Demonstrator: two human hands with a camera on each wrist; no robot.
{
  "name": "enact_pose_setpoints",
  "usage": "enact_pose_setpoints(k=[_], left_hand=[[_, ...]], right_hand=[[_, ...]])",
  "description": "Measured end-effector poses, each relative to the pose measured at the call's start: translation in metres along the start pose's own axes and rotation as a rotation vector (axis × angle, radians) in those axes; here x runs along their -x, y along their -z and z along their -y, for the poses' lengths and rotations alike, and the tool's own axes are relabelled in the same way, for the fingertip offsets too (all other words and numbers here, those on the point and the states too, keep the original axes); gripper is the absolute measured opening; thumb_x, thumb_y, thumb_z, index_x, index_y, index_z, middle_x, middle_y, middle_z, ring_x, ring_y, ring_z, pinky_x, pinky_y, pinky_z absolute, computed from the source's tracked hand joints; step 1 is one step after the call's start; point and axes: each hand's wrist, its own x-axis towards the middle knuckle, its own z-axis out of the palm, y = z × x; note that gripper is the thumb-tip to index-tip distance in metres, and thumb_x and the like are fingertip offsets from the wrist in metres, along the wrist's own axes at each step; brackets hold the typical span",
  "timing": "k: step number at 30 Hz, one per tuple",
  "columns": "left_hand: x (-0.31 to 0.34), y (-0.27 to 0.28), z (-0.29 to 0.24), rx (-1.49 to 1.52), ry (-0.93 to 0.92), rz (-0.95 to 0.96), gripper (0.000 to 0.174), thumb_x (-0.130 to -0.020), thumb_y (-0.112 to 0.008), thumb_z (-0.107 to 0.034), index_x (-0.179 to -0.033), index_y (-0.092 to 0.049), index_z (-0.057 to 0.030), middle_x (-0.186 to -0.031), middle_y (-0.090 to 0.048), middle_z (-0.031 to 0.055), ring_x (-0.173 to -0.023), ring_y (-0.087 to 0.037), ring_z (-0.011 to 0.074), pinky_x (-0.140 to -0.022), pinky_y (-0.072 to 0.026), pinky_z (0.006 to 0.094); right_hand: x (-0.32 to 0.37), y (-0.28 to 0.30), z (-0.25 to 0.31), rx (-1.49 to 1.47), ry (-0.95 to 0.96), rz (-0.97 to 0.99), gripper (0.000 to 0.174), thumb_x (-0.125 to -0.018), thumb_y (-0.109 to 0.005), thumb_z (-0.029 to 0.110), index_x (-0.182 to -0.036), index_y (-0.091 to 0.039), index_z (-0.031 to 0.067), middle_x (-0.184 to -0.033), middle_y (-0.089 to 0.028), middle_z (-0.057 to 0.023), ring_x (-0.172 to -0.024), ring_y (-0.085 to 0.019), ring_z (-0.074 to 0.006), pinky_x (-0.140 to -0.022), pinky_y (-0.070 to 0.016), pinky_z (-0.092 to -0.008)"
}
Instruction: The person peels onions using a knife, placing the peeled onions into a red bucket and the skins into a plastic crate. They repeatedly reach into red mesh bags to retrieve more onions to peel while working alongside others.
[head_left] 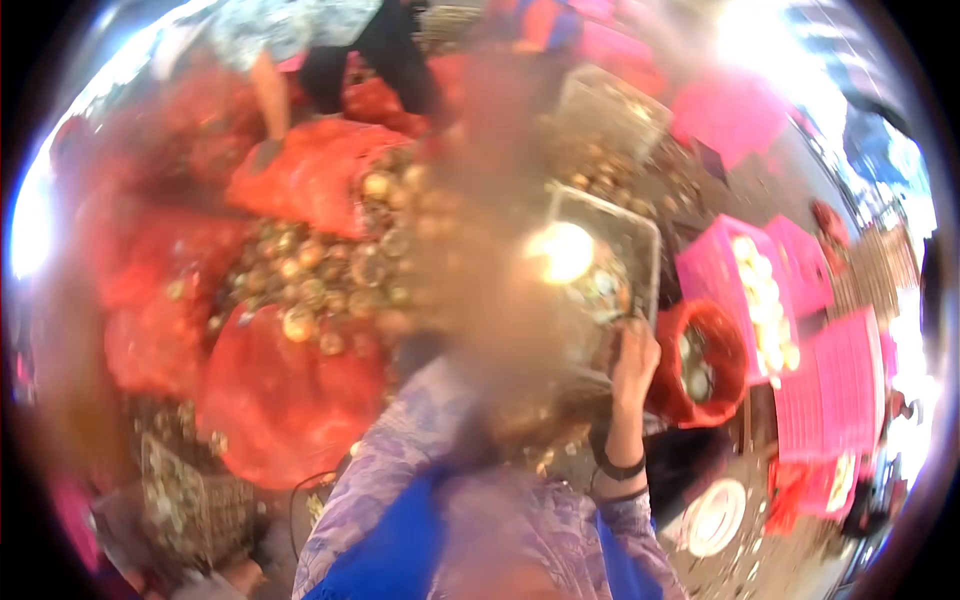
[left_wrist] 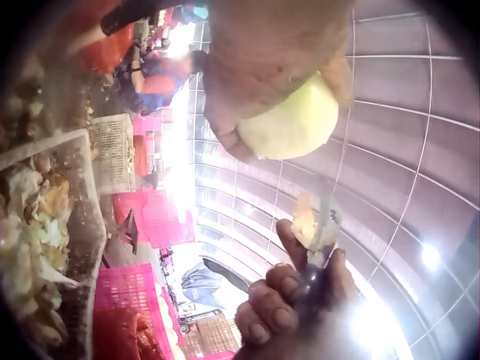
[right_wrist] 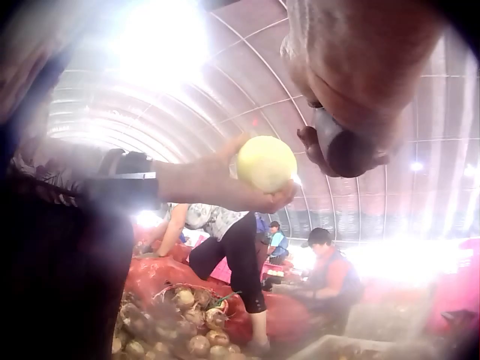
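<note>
My left hand grips a peeled, pale yellow-green onion, raised against the greenhouse roof; in the right wrist view the onion sits in that hand's fingertips. Just below and to its right, my right hand is curled round a dark-handled cutting tool with a scrap of peel on its blade. In the right wrist view the right hand holds the dark handle. The head view is blurred; it shows the right hand raised, and the left hand is lost in the blur.
Red mesh sacks and a heap of unpeeled onions lie to the left. A mesh crate of peelings, a red bucket and pink crates stand to the right. Other people work behind the pile.
</note>
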Motion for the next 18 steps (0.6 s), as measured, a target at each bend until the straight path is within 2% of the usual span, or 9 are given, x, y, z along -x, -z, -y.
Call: enact_pose_setpoints(k=[1, 2, 3, 5, 6, 10, 12, 15, 18], left_hand=[[-0.001, -0.002, -0.002, -0.083, -0.034, 0.001, 0.069, -0.075, -0.081, -0.009, -0.137, -0.052, -0.0039, -0.124, -0.061, 0.0090, -0.115, -0.061, 0.0217, -0.100, -0.0507, 0.0360], [-0.002, -0.001, -0.004, -0.177, -0.077, -0.004, 0.069, -0.074, -0.081, -0.009, -0.137, -0.053, -0.0043, -0.123, -0.061, 0.0085, -0.115, -0.061, 0.0211, -0.100, -0.0507, 0.0355], [-0.004, -0.003, -0.004, -0.275, -0.117, -0.003, 0.069, -0.073, -0.081, -0.009, -0.136, -0.054, -0.0046, -0.123, -0.061, 0.0080, -0.115, -0.061, 0.0205, -0.099, -0.0506, 0.0351], [-0.011, -0.006, -0.001, -0.456, -0.210, 0.010, 0.068, -0.072, -0.082, -0.009, -0.135, -0.056, -0.0053, -0.122, -0.061, 0.0069, -0.115, -0.060, 0.0193, -0.099, -0.0504, 0.0341], [-0.015, -0.007, 0.002, -0.541, -0.248, 0.019, 0.068, -0.071, -0.082, -0.009, -0.134, -0.057, -0.0056, -0.121, -0.061, 0.0064, -0.115, -0.060, 0.0187, -0.098, -0.0503, 0.0337], [-0.026, -0.012, 0.014, -0.731, -0.312, 0.071, 0.077, -0.063, -0.086, -0.006, -0.135, -0.058, -0.0060, -0.124, -0.059, 0.0063, -0.118, -0.058, 0.0185, -0.101, -0.0490, 0.0332], [-0.027, -0.013, 0.019, -0.729, -0.317, 0.090, 0.081, -0.061, -0.088, -0.007, -0.136, -0.057, -0.0052, -0.125, -0.060, 0.0064, -0.118, -0.058, 0.0185, -0.102, -0.0486, 0.0333], [-0.026, -0.011, 0.025, -0.531, -0.193, 0.113, 0.084, -0.061, -0.088, -0.008, -0.138, -0.055, -0.0039, -0.128, -0.059, 0.0069, -0.119, -0.058, 0.0182, -0.103, -0.0484, 0.0332], [-0.030, -0.008, 0.027, -0.540, -0.197, 0.148, 0.084, -0.061, -0.087, -0.008, -0.138, -0.054, -0.0022, -0.128, -0.060, 0.0072, -0.117, -0.059, 0.0175, -0.102, -0.0490, 0.0331]], right_hand=[[0.002, 0.003, -0.006, -0.128, -0.108, 0.073, 0.038, -0.105, -0.052, 0.036, -0.103, -0.068, 0.0014, -0.064, -0.047, 0.0056, -0.055, -0.046, -0.0063, -0.049, -0.0338, -0.0245], [0.003, 0.009, 0.017, -0.023, -0.090, 0.104, 0.045, -0.106, -0.052, 0.036, -0.125, -0.067, -0.0012, -0.073, -0.060, 0.0005, -0.060, -0.054, -0.0102, -0.054, -0.0410, -0.0247], [0.003, 0.010, 0.019, -0.015, -0.106, 0.081, 0.045, -0.106, -0.052, 0.036, -0.125, -0.067, -0.0012, -0.073, -0.060, 0.0005, -0.060, -0.054, -0.0102, -0.054, -0.0410, -0.0247], [-0.002, 0.009, 0.022, 0.297, 0.290, 0.079, 0.050, -0.107, -0.049, 0.035, -0.140, -0.058, -0.0010, -0.093, -0.071, -0.0101, -0.070, -0.062, -0.0155, -0.062, -0.0490, -0.0271], [-0.003, 0.014, 0.056, 0.255, 0.239, 0.145, 0.046, -0.102, -0.055, 0.024, -0.141, -0.056, -0.0003, -0.115, -0.071, -0.0217, -0.080, -0.071, -0.0240, -0.069, -0.0543, -0.0309], [-0.004, 0.015, 0.064, 0.429, 0.339, 0.139, 0.052, -0.090, -0.061, 0.010, -0.141, -0.056, 0.0026, -0.110, -0.072, -0.0230, -0.080, -0.073, -0.0303, -0.069, -0.0560, -0.0343], [-0.005, 0.014, 0.064, 0.394, 0.381, 0.174, 0.062, -0.078, -0.062, 0.000, -0.140, -0.057, 0.0045, -0.098, -0.072, -0.0210, -0.078, -0.071, -0.0367, -0.068, -0.0566, -0.0387], [-0.009, 0.013, 0.079, 0.358, 0.359, 0.176, 0.063, -0.076, -0.060, -0.001, -0.138, -0.058, 0.0048, -0.082, -0.068, -0.0180, -0.069, -0.068, -0.0369, -0.064, -0.0547, -0.0412], [-0.013, 0.015, 0.083, 0.426, 0.365, 0.195, 0.066, -0.074, -0.058, -0.002, -0.140, -0.056, 0.0045, -0.075, -0.064, -0.0172, -0.063, -0.064, -0.0370, -0.059, -0.0516, -0.0428]])
